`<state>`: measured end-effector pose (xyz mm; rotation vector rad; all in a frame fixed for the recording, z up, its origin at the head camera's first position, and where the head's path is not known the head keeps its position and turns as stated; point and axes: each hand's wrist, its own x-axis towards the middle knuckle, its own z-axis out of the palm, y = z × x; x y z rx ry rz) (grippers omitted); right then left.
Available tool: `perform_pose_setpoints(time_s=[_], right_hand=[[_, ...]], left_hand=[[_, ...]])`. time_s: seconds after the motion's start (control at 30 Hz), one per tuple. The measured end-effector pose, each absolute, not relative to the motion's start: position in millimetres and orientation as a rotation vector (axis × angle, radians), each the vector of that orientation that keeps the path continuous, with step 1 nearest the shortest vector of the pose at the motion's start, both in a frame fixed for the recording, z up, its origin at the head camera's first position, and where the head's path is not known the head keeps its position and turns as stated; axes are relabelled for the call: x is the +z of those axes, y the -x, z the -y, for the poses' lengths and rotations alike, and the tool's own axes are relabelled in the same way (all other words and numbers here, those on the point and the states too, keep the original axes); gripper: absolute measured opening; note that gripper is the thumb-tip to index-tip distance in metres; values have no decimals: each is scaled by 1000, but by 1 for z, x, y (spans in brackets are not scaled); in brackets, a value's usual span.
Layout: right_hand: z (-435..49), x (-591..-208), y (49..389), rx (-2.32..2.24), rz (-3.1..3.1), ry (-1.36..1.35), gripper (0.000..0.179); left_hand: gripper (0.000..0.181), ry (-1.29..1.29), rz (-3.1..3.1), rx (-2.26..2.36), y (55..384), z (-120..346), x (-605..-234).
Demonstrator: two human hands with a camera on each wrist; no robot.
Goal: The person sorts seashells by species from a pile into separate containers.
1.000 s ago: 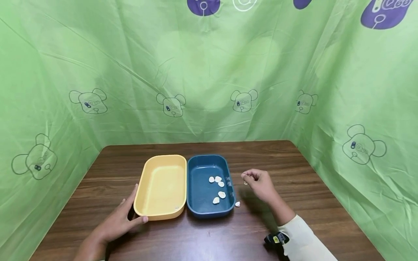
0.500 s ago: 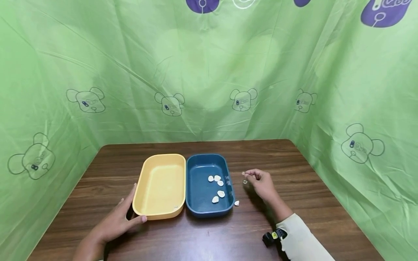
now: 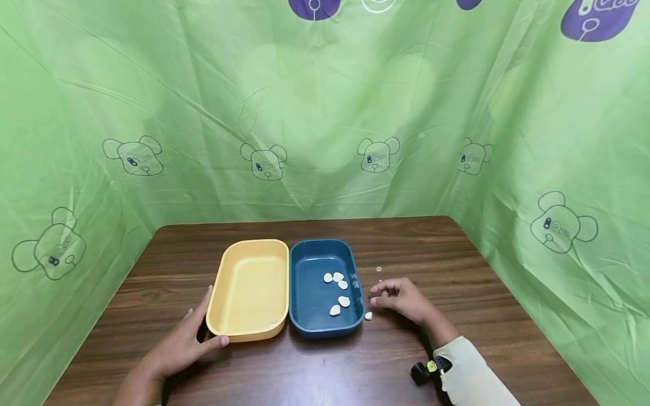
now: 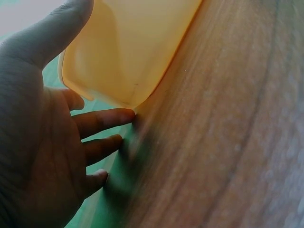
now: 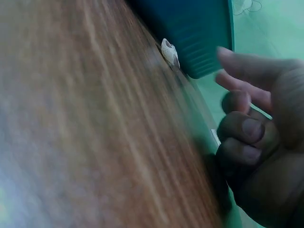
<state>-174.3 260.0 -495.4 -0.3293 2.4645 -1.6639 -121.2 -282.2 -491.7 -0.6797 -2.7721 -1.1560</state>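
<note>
My left hand (image 3: 175,344) spans the near left corner of the yellow tray (image 3: 247,247), thumb at its front wall and fingers along its left side. In the left wrist view those fingers reach out fairly straight against the tray. My right hand (image 3: 403,301) hovers just right of the blue tray (image 3: 327,334), thumb and index finger apart, the other fingers loosely curled, with nothing seen between them. Just in front of its fingertips a white shell (image 3: 368,316) lies beside the blue tray; it also shows in the right wrist view. Several white shells (image 3: 343,301) lie inside the blue tray.
Beyond the right hand a small pale piece (image 3: 378,269) lies on the brown wooden table (image 3: 325,375), and another is partly hidden by the fingers. A tiny pale bit (image 3: 274,322) sits in the yellow tray. Green cloth (image 3: 325,113) encloses the table's back and sides.
My right hand has let go of a small pale piece, which now lies on the table, and has moved nearer me and left, towards the shell by the blue tray. The left hand stays put.
</note>
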Motion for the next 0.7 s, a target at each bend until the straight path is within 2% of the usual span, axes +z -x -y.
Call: perform_pose_setpoints(time_s=[0.2, 0.7], right_hand=[[-262, -495, 173, -1509, -2438, 504, 31], [-259, -497, 170, -1464, -2400, 614, 30]], left_hand=[[121, 660, 2779, -1152, 120, 283, -493], [118, 658, 2781, -1205, 119, 283, -493]])
